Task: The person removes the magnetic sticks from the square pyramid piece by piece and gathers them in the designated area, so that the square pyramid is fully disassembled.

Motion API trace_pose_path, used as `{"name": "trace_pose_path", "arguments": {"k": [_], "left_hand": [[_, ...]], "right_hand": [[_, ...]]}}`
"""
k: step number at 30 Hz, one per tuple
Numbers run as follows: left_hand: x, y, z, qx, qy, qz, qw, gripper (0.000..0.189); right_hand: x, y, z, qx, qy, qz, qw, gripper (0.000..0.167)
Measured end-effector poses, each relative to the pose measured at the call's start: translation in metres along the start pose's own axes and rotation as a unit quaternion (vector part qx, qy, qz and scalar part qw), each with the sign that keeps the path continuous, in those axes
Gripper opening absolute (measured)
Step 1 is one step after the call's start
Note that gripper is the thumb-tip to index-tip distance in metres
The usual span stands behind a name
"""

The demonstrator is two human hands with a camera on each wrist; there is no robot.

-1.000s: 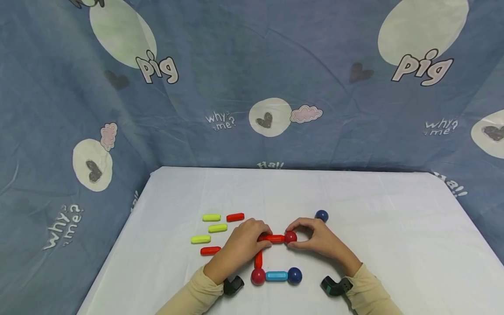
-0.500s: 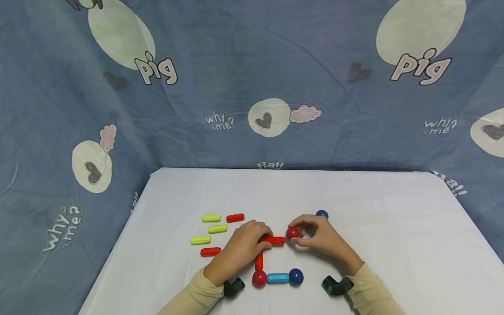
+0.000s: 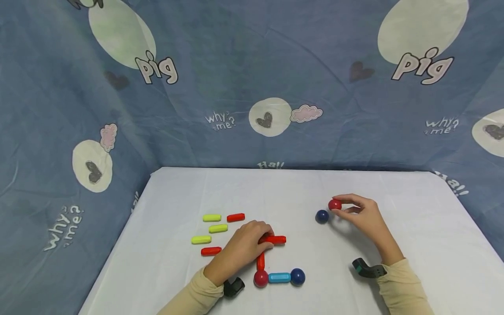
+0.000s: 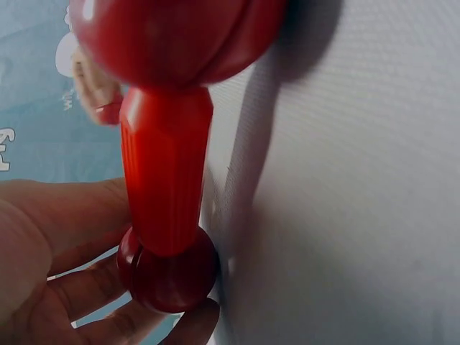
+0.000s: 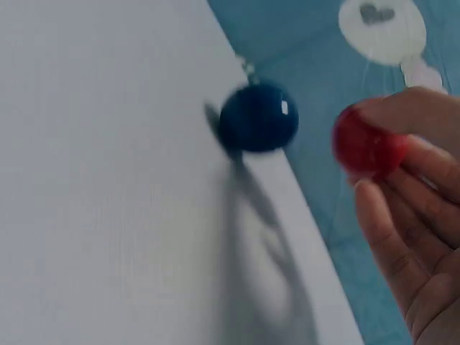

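1. Steady the corner ball (image 4: 167, 280) with the left hand (image 3: 246, 240) so the attached red rod (image 4: 165, 172) should not shift.
2. Guide the red ball (image 3: 334, 204), right of centre in the head view, clear of the adjacent blue ball (image 3: 322, 216).
3. Fingers of the right hand (image 3: 362, 214): narrow, pinching the red ball.
4. Fingers of the left hand: curled around the corner ball.

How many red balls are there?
3: one ball in the right hand, a second ball touching the light-blue stick, and a third ball in the left hand, mostly hidden from above.

Soft shadows (image 5: 241, 287), blurred right-wrist view
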State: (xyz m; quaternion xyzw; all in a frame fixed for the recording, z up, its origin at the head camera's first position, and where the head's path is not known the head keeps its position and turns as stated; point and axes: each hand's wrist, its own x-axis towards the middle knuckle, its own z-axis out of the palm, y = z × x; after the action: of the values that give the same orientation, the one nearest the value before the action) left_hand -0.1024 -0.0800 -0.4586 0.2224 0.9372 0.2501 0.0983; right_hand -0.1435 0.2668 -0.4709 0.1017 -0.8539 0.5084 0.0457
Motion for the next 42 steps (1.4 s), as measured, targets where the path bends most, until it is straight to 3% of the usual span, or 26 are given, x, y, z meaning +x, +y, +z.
{"name": "trace_pose_path", "arguments": {"k": [3, 9, 17, 20, 23, 27, 30, 33, 36, 40, 42], "left_hand": [[0.0, 0.0, 0.0, -0.003, -0.001, -0.004, 1.0, 0.02], [0.0, 0.0, 0.0, -0.002, -0.001, 0.0, 1.0, 0.019], [-0.001, 0.0, 0.001, 0.005, 0.006, -0.001, 1.0, 0.021], [-0.002, 0.001, 0.001, 0.014, 0.019, 0.004, 0.9997, 0.021], [-0.003, 0.003, 0.001, 0.004, 0.031, 0.002, 0.9995, 0.021], [-0.001, 0.002, -0.001, -0.039, 0.043, 0.008, 0.9983, 0.023], [0.0, 0.001, -0.001, -0.076, 0.053, 0.024, 0.9954, 0.023], [0.001, 0.001, -0.001, -0.114, 0.056, 0.03, 0.9915, 0.023], [0.002, 0.0, -0.001, -0.147, 0.05, 0.028, 0.9874, 0.023], [0.003, -0.001, 0.0, -0.176, 0.042, 0.022, 0.9833, 0.022], [0.003, -0.002, 0.0, -0.186, 0.037, 0.018, 0.9817, 0.022]], "right_hand": [[0.0, 0.009, -0.006, -0.032, -0.01, 0.029, 0.999, 0.039], [0.002, 0.017, -0.008, -0.082, -0.029, 0.041, 0.9954, 0.038], [0.003, 0.022, -0.007, -0.096, -0.036, 0.048, 0.9936, 0.039], [0.002, 0.023, -0.007, -0.089, -0.027, 0.035, 0.995, 0.046], [0.001, 0.02, -0.005, -0.062, 0.008, 0.005, 0.998, 0.049], [0.001, 0.004, 0.0, -0.012, 0.069, -0.046, 0.9965, 0.045], [0.001, -0.01, 0.009, 0.024, 0.075, -0.073, 0.9942, 0.042], [0.0, -0.02, 0.023, 0.048, 0.028, -0.096, 0.9938, 0.037], [-0.001, -0.025, 0.04, 0.06, -0.064, -0.118, 0.9892, 0.035], [-0.002, -0.026, 0.064, 0.078, -0.195, -0.121, 0.9702, 0.038], [-0.004, -0.025, 0.074, 0.097, -0.242, -0.099, 0.9604, 0.041]]}}
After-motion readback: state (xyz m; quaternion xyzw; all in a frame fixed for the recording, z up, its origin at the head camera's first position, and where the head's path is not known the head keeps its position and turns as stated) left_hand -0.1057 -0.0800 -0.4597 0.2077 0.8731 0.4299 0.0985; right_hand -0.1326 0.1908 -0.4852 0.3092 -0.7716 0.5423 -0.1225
